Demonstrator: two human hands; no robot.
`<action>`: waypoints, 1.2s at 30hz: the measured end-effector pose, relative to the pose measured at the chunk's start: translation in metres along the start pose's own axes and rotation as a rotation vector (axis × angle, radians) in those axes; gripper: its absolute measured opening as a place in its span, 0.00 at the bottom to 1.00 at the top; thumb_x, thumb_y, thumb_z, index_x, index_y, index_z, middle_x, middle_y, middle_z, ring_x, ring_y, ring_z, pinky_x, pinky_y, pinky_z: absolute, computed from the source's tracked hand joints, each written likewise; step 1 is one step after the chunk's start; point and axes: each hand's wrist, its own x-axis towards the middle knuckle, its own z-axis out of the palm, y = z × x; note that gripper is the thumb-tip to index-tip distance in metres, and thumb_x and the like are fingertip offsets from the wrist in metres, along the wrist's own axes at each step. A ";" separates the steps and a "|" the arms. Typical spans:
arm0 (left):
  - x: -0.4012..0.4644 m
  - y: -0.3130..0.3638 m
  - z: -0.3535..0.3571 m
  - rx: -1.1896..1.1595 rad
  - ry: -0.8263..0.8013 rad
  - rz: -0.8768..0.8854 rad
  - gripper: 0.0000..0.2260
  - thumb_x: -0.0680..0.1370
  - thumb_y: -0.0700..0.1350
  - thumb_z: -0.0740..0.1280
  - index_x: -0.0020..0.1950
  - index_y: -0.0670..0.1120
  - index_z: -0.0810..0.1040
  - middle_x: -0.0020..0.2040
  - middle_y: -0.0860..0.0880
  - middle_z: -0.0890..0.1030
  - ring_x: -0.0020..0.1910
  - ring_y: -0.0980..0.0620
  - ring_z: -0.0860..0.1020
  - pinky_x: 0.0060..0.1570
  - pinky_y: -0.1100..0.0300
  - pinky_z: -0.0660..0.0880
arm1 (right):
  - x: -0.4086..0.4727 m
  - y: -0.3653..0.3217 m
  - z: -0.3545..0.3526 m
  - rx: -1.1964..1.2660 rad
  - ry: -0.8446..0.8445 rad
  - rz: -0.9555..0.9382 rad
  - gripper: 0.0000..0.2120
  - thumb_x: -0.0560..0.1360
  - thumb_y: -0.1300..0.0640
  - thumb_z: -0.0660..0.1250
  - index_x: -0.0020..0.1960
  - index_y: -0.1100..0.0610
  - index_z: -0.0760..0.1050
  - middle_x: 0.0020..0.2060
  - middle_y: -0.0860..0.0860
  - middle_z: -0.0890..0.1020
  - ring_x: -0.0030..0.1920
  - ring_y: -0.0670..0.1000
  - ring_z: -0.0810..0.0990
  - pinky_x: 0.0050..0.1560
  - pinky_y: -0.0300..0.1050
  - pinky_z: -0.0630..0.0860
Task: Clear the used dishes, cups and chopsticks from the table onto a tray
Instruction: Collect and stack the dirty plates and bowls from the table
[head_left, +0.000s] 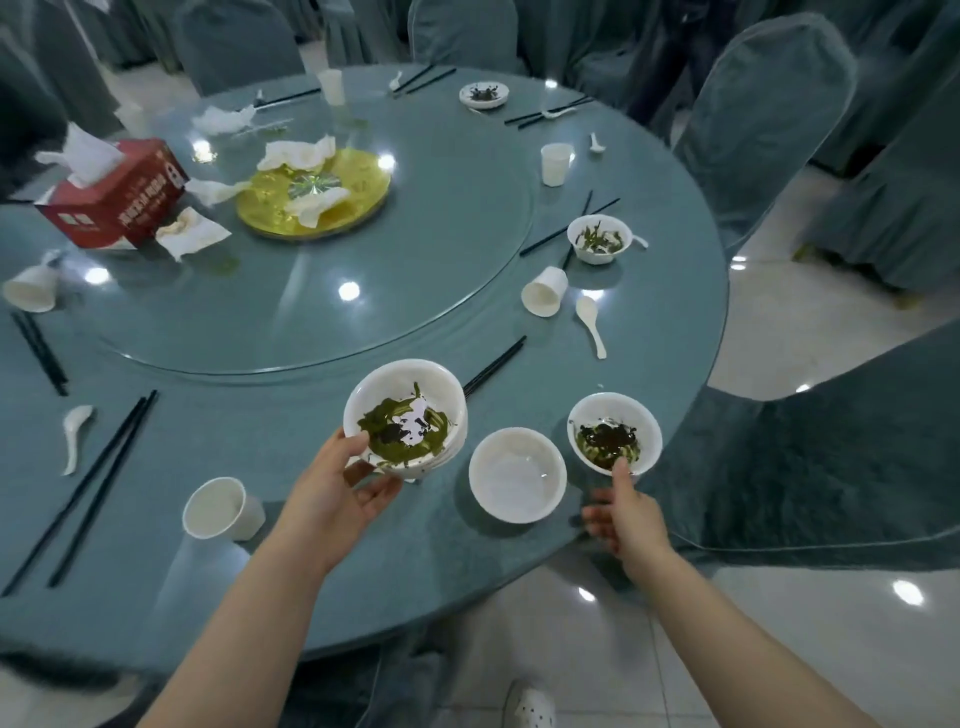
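On the far left of the round table (363, 597), a tipped cup (31, 288) is lying beside black chopsticks (39, 353). A tissue box (111, 195) is standing on the glass turntable (322, 291), with crumpled tissues (192, 236) scattered around a gold plate (314, 195). Nearer the edge, a spoon (75, 434), a second chopstick pair (85, 486) and an upright cup (221, 509) are lying on the table.

At the centre, a bowl stack (408, 421) smeared with green leftovers is being gripped by the left hand (343, 486), thumb on the rim, fingers curled beneath; the stack is being held tilted above the table. An empty bowl (517, 475) is sitting just right of it.

Further right, a dirty bowl (613, 434) is being touched at its near rim by the thumb of the right hand (626, 514); the other fingers are curled under the bowl's near side, so a pinch is being formed. Beyond, another tipped cup (545, 291), a white spoon (592, 322) and a far bowl (597, 239) are resting on the table.
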 end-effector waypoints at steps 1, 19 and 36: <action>0.001 -0.002 0.001 -0.002 0.004 -0.001 0.14 0.79 0.43 0.60 0.65 0.48 0.72 0.52 0.42 0.77 0.46 0.45 0.79 0.45 0.54 0.75 | 0.004 -0.003 -0.006 0.036 0.039 0.005 0.25 0.79 0.40 0.56 0.44 0.61 0.77 0.29 0.54 0.81 0.26 0.50 0.74 0.26 0.42 0.66; -0.031 -0.023 -0.021 -0.088 0.115 0.020 0.10 0.78 0.44 0.64 0.58 0.51 0.76 0.57 0.42 0.77 0.52 0.43 0.79 0.41 0.54 0.77 | -0.003 -0.027 0.017 -0.725 -0.059 -0.426 0.20 0.73 0.39 0.64 0.36 0.55 0.68 0.26 0.48 0.74 0.25 0.50 0.73 0.26 0.43 0.66; -0.136 -0.036 -0.044 -0.005 0.077 0.185 0.09 0.79 0.44 0.64 0.56 0.55 0.77 0.58 0.45 0.76 0.51 0.41 0.79 0.39 0.53 0.79 | -0.198 -0.085 0.024 -0.205 -0.346 -0.688 0.03 0.76 0.54 0.63 0.45 0.52 0.73 0.33 0.51 0.81 0.23 0.44 0.75 0.23 0.37 0.71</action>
